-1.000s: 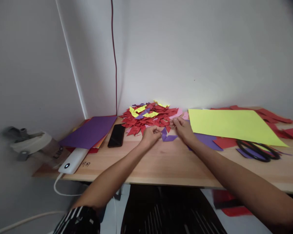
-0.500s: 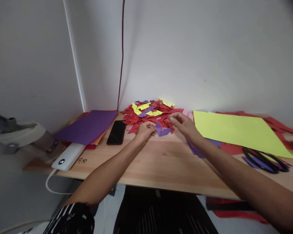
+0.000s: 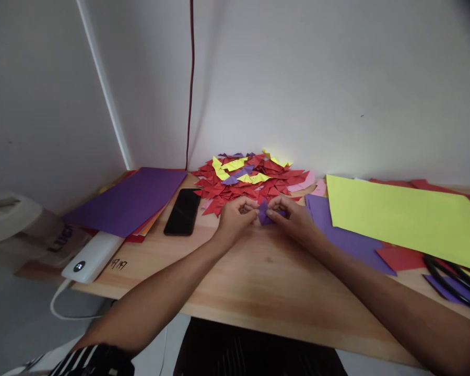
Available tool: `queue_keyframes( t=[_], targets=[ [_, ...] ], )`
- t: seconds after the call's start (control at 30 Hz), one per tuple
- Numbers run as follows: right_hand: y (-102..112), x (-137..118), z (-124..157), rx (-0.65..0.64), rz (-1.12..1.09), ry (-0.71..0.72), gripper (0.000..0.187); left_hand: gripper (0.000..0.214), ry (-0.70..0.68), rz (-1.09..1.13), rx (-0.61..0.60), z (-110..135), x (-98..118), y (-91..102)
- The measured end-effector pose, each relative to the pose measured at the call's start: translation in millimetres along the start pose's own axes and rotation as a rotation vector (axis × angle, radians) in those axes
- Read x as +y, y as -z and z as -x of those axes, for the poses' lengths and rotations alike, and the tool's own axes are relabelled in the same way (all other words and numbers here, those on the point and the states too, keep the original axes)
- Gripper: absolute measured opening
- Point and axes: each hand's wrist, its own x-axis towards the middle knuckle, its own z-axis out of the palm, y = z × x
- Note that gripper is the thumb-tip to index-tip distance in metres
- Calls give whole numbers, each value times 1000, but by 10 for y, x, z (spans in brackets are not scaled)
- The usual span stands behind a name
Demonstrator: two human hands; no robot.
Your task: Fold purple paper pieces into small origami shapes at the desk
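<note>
Between my two hands is a small folded piece of purple paper (image 3: 263, 213), held just above the wooden table (image 3: 254, 282). My left hand (image 3: 236, 216) pinches its left edge between thumb and fingers. From the other side, my right hand (image 3: 292, 216) has its thumb and fingertips closed on the same piece, covering its right part. Right behind the hands spreads a heap of folded paper pieces (image 3: 258, 183), mostly red, with some yellow and purple ones on top and pink beneath.
Left of the heap lies a black phone (image 3: 183, 211), beside a stack topped by purple paper (image 3: 135, 201). A white power bank (image 3: 92, 258) with a cable sits at the front left. On the right are a yellow sheet (image 3: 407, 216), purple sheets (image 3: 348, 237) and black-handled scissors (image 3: 454, 279).
My right hand has come down and left, from apart to gripping the purple paper. My left hand still holds it. The view has shifted slightly.
</note>
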Motion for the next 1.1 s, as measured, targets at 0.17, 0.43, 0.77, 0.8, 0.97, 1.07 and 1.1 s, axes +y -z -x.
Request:
queue_keyframes(
  t=[0.17, 0.43, 0.77, 0.8, 0.97, 1.07, 1.1],
  targets=[
    [19, -43, -16, -35, 55, 15, 8, 10, -39, -62, -2, -7, 27, 25],
    [11, -119, 62, 116, 121, 218, 6, 12, -411, -391, 39, 139, 171, 33],
    [56, -165, 65, 177, 57, 428, 17, 14, -656, -475, 3, 206, 360, 80],
    [60, -160, 70, 173, 50, 422, 17, 14, -651, -466, 2, 214, 361, 78],
    [61, -150, 85, 156, 41, 413, 18, 15, -556, -403, 15, 238, 344, 48],
    [48, -158, 72, 139, 16, 370, 18, 14, -362, -269, 37, 200, 275, 15],
    [44, -162, 68, 130, 1, 345, 17, 13, -284, -188, 29, 180, 246, 5]
  ],
)
